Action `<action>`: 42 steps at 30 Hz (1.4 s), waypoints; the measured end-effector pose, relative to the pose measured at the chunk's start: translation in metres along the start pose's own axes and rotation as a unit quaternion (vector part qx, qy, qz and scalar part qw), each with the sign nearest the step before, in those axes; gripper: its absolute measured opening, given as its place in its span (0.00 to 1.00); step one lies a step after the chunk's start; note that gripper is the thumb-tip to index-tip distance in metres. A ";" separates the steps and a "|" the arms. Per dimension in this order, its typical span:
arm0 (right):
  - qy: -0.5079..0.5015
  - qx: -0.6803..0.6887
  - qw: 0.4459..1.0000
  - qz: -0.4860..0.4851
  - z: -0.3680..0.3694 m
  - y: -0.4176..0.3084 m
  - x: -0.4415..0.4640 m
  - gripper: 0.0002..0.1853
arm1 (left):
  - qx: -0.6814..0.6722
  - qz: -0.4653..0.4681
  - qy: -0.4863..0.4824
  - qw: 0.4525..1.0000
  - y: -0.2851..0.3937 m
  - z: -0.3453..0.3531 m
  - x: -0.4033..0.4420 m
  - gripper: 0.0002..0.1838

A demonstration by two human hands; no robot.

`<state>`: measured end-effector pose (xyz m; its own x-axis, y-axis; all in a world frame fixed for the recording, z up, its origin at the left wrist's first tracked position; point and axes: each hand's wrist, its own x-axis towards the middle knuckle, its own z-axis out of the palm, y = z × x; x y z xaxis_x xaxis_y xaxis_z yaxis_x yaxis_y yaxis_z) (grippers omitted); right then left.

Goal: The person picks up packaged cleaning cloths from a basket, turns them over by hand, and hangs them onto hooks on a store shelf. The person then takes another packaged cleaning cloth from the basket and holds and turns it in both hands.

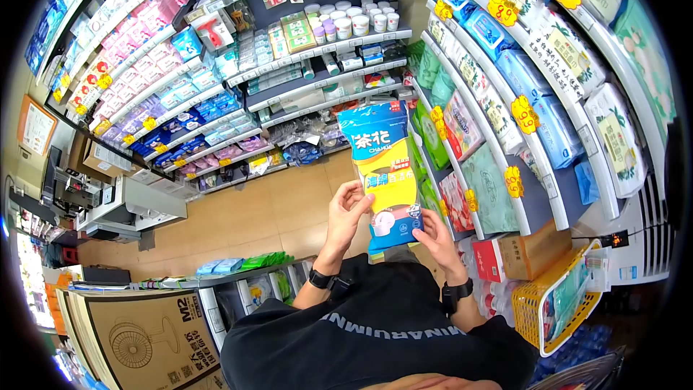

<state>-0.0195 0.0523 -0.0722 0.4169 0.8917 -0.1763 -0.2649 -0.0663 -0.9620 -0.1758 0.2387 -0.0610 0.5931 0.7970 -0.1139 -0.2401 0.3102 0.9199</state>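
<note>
A blue and yellow plastic packet (390, 180) with large printed characters is held upright in front of the chest, between both hands. My left hand (349, 215) grips its left edge, thumb on the front and fingers behind. On the lower right edge, my right hand (437, 240) holds the packet with the thumb over the front; its other fingers are partly hidden. Each wrist wears a black band. Behind the packet stand shelves of packaged goods (339, 47).
Tall shelves of tissue packs (538, 72) curve along the right. A yellow basket (530, 310) and cardboard box (530, 253) stand at the lower right. A large fan carton (137, 339) is at the lower left. Tiled floor (238, 224) shows beyond.
</note>
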 end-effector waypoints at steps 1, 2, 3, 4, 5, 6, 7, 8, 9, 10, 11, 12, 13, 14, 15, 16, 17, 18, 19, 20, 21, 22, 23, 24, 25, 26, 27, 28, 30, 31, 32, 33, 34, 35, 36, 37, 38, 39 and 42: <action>-0.005 0.007 1.000 0.002 -0.003 -0.001 0.007 0.29 | 0.001 0.001 0.002 1.000 0.001 0.002 0.007 0.21; -0.012 0.014 1.000 0.004 -0.006 -0.002 0.015 0.29 | 0.011 0.005 0.003 1.000 0.001 0.004 0.014 0.22; -0.016 0.015 1.000 0.003 -0.008 -0.004 0.024 0.29 | 0.021 0.010 0.004 1.000 0.003 0.007 0.022 0.23; -0.016 0.018 1.000 0.000 -0.010 -0.009 0.033 0.29 | 0.023 0.014 0.008 1.000 0.004 0.009 0.031 0.23; -0.017 0.020 1.000 -0.002 -0.013 -0.012 0.042 0.29 | 0.025 0.014 0.001 1.000 0.006 0.012 0.039 0.25; -0.026 0.020 0.999 -0.004 -0.017 -0.014 0.051 0.29 | 0.027 0.014 -0.006 1.000 0.009 0.015 0.048 0.26; -0.018 0.021 1.000 -0.011 -0.022 -0.016 0.060 0.29 | 0.028 0.023 -0.001 0.999 0.011 0.020 0.057 0.26; -0.008 0.023 0.999 -0.022 -0.027 -0.020 0.072 0.29 | 0.052 0.046 -0.006 0.998 0.014 0.026 0.067 0.27; -0.014 0.023 0.999 -0.028 -0.032 -0.027 0.083 0.29 | 0.077 0.067 -0.012 0.995 0.016 0.032 0.078 0.29; -0.013 0.025 0.999 -0.043 -0.037 -0.035 0.092 0.28 | 0.089 0.076 -0.019 0.993 0.018 0.037 0.089 0.31; -0.012 0.027 0.998 -0.058 -0.042 -0.041 0.102 0.28 | 0.091 0.083 -0.019 0.992 0.020 0.044 0.101 0.31; -0.007 0.034 0.997 -0.072 -0.048 -0.043 0.113 0.28 | 0.090 0.090 -0.022 0.992 0.021 0.051 0.111 0.31; -0.010 0.035 0.996 -0.078 -0.053 -0.049 0.123 0.28 | 0.088 0.097 -0.025 0.991 0.022 0.058 0.121 0.31; 0.000 0.048 0.995 -0.086 -0.058 -0.054 0.132 0.28 | 0.097 0.092 -0.040 0.990 0.023 0.062 0.132 0.32; 0.010 0.060 0.994 -0.094 -0.064 -0.060 0.142 0.28 | 0.098 0.098 -0.040 0.990 0.023 0.069 0.140 0.32; 0.015 0.069 0.992 -0.104 -0.071 -0.061 0.151 0.29 | 0.102 0.103 -0.053 0.988 0.023 0.076 0.147 0.32; 0.012 0.069 0.992 -0.109 -0.076 -0.068 0.160 0.29 | 0.107 0.108 -0.067 0.986 0.022 0.083 0.155 0.32; 0.015 0.068 0.990 -0.123 -0.081 -0.075 0.167 0.29 | 0.101 0.096 -0.083 0.987 0.025 0.090 0.160 0.32; 0.017 0.067 0.988 -0.135 -0.085 -0.080 0.174 0.29 | 0.073 0.087 -0.096 0.989 0.022 0.096 0.166 0.32; 0.024 0.069 0.986 -0.147 -0.091 -0.082 0.182 0.29 | 0.077 0.082 -0.102 0.988 0.021 0.102 0.171 0.31; 0.020 0.068 0.986 -0.150 -0.096 -0.084 0.188 0.29 | 0.080 0.077 -0.108 0.988 0.020 0.106 0.177 0.31; 0.027 0.076 0.985 -0.154 -0.099 -0.088 0.194 0.29 | 0.080 0.081 -0.106 0.988 0.018 0.110 0.182 0.31; 0.035 0.085 0.983 -0.159 -0.103 -0.092 0.201 0.29 | 0.089 0.070 -0.114 0.987 0.018 0.113 0.187 0.29; 0.034 0.083 0.983 -0.158 -0.107 -0.095 0.206 0.30 | 0.097 0.057 -0.121 0.986 0.016 0.116 0.192 0.28; 0.032 0.084 0.984 -0.157 -0.111 -0.096 0.211 0.30 | 0.097 0.057 -0.120 0.986 0.013 0.117 0.197 0.28; 0.034 0.089 0.982 -0.163 -0.114 -0.097 0.216 0.30 | 0.098 0.050 -0.116 0.987 0.007 0.117 0.203 0.27; 0.037 0.094 0.980 -0.169 -0.117 -0.097 0.219 0.30 | 0.097 0.043 -0.114 0.988 0.004 0.120 0.207 0.25; 0.039 0.093 0.980 -0.170 -0.122 -0.098 0.223 0.30 | 0.096 0.043 -0.116 0.988 0.002 0.123 0.211 0.25; 0.026 0.080 0.982 -0.171 -0.128 -0.100 0.232 0.32 | 0.099 0.068 -0.096 0.988 0.003 0.129 0.218 0.23; 0.024 0.080 0.982 -0.172 -0.130 -0.100 0.237 0.32 | 0.099 0.069 -0.094 0.988 0.004 0.131 0.221 0.23; 0.019 0.079 0.981 -0.177 -0.131 -0.101 0.243 0.32 | 0.094 0.074 -0.088 0.989 0.005 0.133 0.225 0.23; 0.015 0.079 0.980 -0.182 -0.132 -0.101 0.247 0.33 | 0.089 0.078 -0.081 0.990 0.006 0.134 0.228 0.22; 0.012 0.077 0.980 -0.181 -0.132 -0.103 0.249 0.33 | 0.087 0.079 -0.078 0.990 0.007 0.135 0.230 0.22; 0.009 0.077 0.982 -0.173 -0.130 -0.107 0.252 0.34 | 0.091 0.090 -0.062 0.990 0.007 0.136 0.232 0.24; 0.006 0.078 0.983 -0.165 -0.129 -0.109 0.257 0.35 | 0.095 0.103 -0.046 0.989 0.007 0.136 0.237 0.25; 0.003 0.076 0.983 -0.166 -0.129 -0.109 0.263 0.35 | 0.094 0.106 -0.043 0.989 0.006 0.134 0.240 0.25; 0.002 0.085 0.982 -0.169 -0.129 -0.109 0.269 0.35 | 0.095 0.108 -0.049 0.988 0.006 0.131 0.244 0.26; 0.003 0.095 0.981 -0.171 -0.127 -0.109 0.276 0.35 | 0.097 0.108 -0.054 0.988 0.006 0.128 0.249 0.26; 0.008 0.122 0.979 -0.165 -0.124 -0.112 0.293 0.36 | 0.059 0.122 -0.064 0.989 0.007 0.125 0.263 0.29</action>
<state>0.2399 0.2653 -0.0419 0.5281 0.8390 0.1312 -0.3126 0.3357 -0.8886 0.0751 0.3858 -0.0375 0.6237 0.7655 0.1582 -0.3005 0.0480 0.9526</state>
